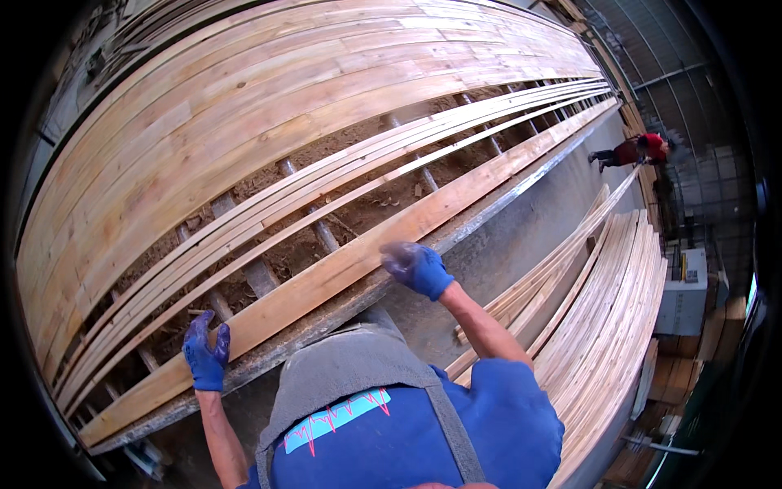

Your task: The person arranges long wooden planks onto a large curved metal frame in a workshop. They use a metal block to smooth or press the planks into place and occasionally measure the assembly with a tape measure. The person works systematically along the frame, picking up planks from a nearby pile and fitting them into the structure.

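my left hand (206,352) is on the board (318,281), toward its left end, thumb spread from the fingers, unclenched. my right hand (417,267) is at the board's near edge, blurred; i cannot tell if it grips. the board lies lengthwise before me. beyond the board run strips (269,213), then planks (220,122); right of the board is a stack (603,277).

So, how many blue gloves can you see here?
2: the left glove at the wide near plank, and the right glove farther along it. On the distant person, hands are too small to tell.
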The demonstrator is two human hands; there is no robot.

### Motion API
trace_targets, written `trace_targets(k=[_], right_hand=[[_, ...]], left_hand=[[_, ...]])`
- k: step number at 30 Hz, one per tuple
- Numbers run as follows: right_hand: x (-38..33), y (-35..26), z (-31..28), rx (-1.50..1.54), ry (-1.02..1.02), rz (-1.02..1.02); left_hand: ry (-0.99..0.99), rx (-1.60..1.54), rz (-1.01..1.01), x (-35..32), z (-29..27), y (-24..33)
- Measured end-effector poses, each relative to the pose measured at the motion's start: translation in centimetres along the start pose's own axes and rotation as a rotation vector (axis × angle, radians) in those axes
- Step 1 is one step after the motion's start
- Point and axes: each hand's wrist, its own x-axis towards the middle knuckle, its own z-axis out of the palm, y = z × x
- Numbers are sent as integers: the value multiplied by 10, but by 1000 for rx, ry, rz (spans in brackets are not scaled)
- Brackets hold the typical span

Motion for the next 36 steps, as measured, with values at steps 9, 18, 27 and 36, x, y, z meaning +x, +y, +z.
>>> trace_targets(k=[9, 18, 27, 36], right_hand=[[-26, -34, 33, 137, -33, 79], [18, -85, 73, 263, -246, -1], [18, -111, 88, 184, -263, -55], [2, -92, 80, 344, -233, 135]], left_hand=[[-166, -514, 370, 62, -78, 104], [-209, -748, 888, 41, -171, 240], [-282, -745, 953, 55, -183, 223], [-335, -693, 989, 73, -180, 220]])
